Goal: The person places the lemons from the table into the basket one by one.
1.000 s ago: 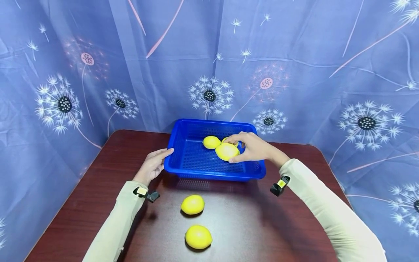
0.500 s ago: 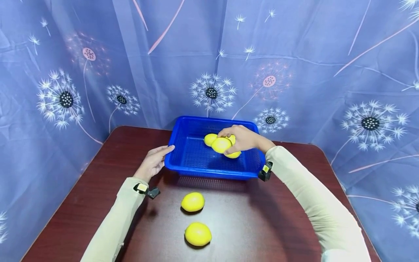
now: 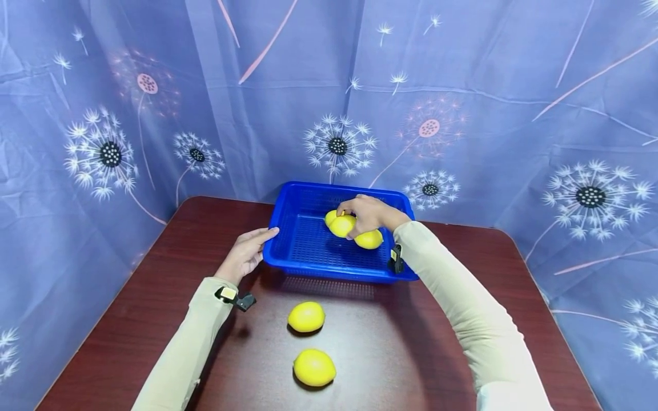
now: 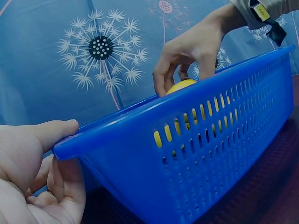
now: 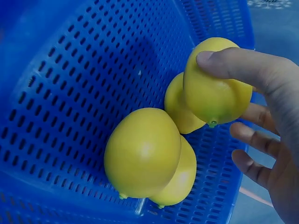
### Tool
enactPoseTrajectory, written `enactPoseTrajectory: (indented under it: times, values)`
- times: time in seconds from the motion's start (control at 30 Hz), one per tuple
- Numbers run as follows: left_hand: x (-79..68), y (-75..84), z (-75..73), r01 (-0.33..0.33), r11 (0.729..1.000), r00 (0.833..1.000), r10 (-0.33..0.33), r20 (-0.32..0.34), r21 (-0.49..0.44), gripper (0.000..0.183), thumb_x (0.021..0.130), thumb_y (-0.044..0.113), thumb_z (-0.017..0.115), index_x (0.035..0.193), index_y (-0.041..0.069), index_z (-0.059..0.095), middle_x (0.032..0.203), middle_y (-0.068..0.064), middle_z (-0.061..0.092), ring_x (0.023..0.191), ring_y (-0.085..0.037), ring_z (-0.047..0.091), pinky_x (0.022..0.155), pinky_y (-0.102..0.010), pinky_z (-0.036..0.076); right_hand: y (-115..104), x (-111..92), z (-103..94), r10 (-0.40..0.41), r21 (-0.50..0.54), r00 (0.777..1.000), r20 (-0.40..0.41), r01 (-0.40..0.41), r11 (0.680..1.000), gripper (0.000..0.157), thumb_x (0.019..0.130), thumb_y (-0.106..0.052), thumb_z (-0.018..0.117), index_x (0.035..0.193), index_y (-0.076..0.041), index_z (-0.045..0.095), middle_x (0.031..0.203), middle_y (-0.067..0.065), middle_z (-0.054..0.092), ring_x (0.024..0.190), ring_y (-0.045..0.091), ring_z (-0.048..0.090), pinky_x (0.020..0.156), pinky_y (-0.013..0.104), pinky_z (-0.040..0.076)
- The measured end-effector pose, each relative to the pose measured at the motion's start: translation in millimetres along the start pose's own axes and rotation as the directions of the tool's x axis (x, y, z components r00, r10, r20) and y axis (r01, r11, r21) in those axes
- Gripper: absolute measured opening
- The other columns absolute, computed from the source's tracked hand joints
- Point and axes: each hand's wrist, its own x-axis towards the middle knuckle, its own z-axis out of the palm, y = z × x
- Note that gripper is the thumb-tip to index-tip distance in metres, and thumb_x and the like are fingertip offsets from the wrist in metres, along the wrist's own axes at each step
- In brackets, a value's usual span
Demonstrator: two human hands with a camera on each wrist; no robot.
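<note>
My left hand (image 3: 244, 256) grips the left rim of a blue plastic basket (image 3: 329, 270), thumb on top and fingers curled beneath, as the left wrist view shows. Inside the basket, my right hand (image 3: 367, 214) holds a yellow lemon (image 5: 217, 88) between thumb and fingers. Below and beside it lie three more: one lemon (image 5: 142, 151) partly covers a second lemon (image 5: 182, 179), and a third lemon (image 5: 176, 105) sits partly behind the held one. From the head view, my right hand hides some of this fruit.
Two loose lemons, a nearer lemon (image 3: 315, 367) and a farther lemon (image 3: 306, 317), lie on the dark red-brown table (image 3: 411, 354) in front of the basket. A blue curtain (image 3: 267, 125) with dandelion prints hangs close behind the basket.
My right hand has moved left and slightly away from me inside the basket, carrying its lemon towards the leftmost one there. My left hand stays on the rim. The head view has shifted slightly.
</note>
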Motion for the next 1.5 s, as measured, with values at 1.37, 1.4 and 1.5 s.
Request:
enactPoseTrajectory:
  times: [1.37,1.4,1.5]
  values:
    - [-1.8,0.7,0.7,0.004,0.999,0.998,-0.001,-0.06,0.043,0.025,0.09,0.03,0.081,0.106,0.016,0.066,0.061,0.013,0.044,0.047,-0.001,0.036,0.04,-0.012,0.028,-58,-67,-6.7,0.086,0.031,0.917,-0.389,-0.081,0.996,0.036,0.091,-0.042,0.073,0.115,-0.014,0.071,0.103,0.003,0.073,0.097,0.024,0.066,0.077,0.044,0.056]
    - [-1.8,0.9,0.8,0.005,0.999,0.998,-0.002,-0.058,0.042,0.025,0.09,0.03,0.081,0.106,0.016,0.066,0.061,0.013,0.045,0.048,-0.001,0.037,0.04,-0.012,0.028,-63,-74,-3.2,0.084,0.046,0.908,-0.41,-0.071,0.996,0.035,0.091,-0.041,0.074,0.114,-0.014,0.071,0.103,0.002,0.073,0.096,0.023,0.065,0.076,0.043,0.056]
    - [-1.9,1.5,1.1,0.004,0.999,0.998,-0.001,-0.057,0.044,0.025,0.091,0.03,0.08,0.105,0.016,0.065,0.06,0.013,0.045,0.047,-0.001,0.037,0.04,-0.012,0.029,-79,-93,7.0,0.074,0.092,0.88,-0.47,-0.034,0.995,0.032,0.09,-0.039,0.076,0.11,-0.015,0.073,0.102,0.001,0.072,0.095,0.02,0.065,0.076,0.041,0.056]
